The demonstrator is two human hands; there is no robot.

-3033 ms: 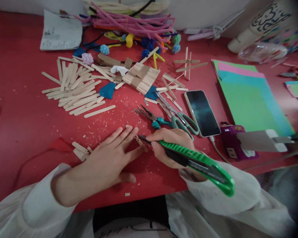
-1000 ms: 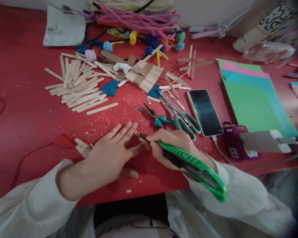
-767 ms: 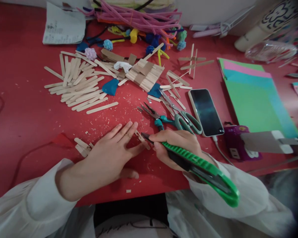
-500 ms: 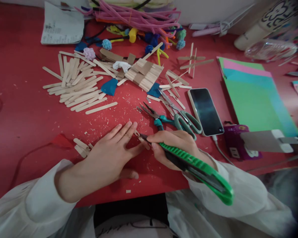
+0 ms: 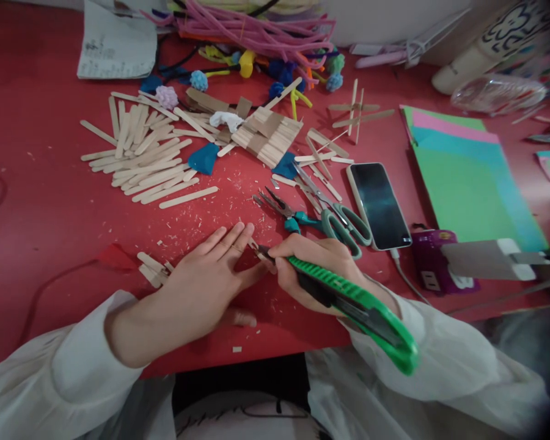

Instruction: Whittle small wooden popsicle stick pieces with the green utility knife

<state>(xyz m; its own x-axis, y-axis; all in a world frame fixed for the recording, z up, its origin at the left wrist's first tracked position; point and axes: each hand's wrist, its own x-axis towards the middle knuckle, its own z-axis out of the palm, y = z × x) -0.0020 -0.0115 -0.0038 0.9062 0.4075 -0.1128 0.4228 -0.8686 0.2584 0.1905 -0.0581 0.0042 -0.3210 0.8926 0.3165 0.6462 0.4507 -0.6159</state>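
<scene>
My left hand (image 5: 201, 284) lies flat on the red table (image 5: 50, 201), fingers stretched out, pressing down a short piece of wooden stick (image 5: 259, 253) that shows just past my fingertips. My right hand (image 5: 314, 269) is wrapped round a green utility knife (image 5: 352, 302); the blade tip touches the stick piece beside my left fingers. Wood shavings lie scattered round both hands. A few cut stick pieces (image 5: 151, 269) rest by my left wrist.
A heap of craft sticks (image 5: 140, 153) and a glued stick panel (image 5: 268, 137) lie farther back. Pliers (image 5: 282, 211), scissors (image 5: 334, 217) and a phone (image 5: 378, 205) sit just beyond my right hand. Coloured paper (image 5: 467, 177), a purple power strip (image 5: 440, 260) and pipe cleaners (image 5: 252, 33) are also about.
My right hand shifts the knife slightly back and forth against the stick piece; the handle's rear end swings a little. My left hand stays flat in place.
</scene>
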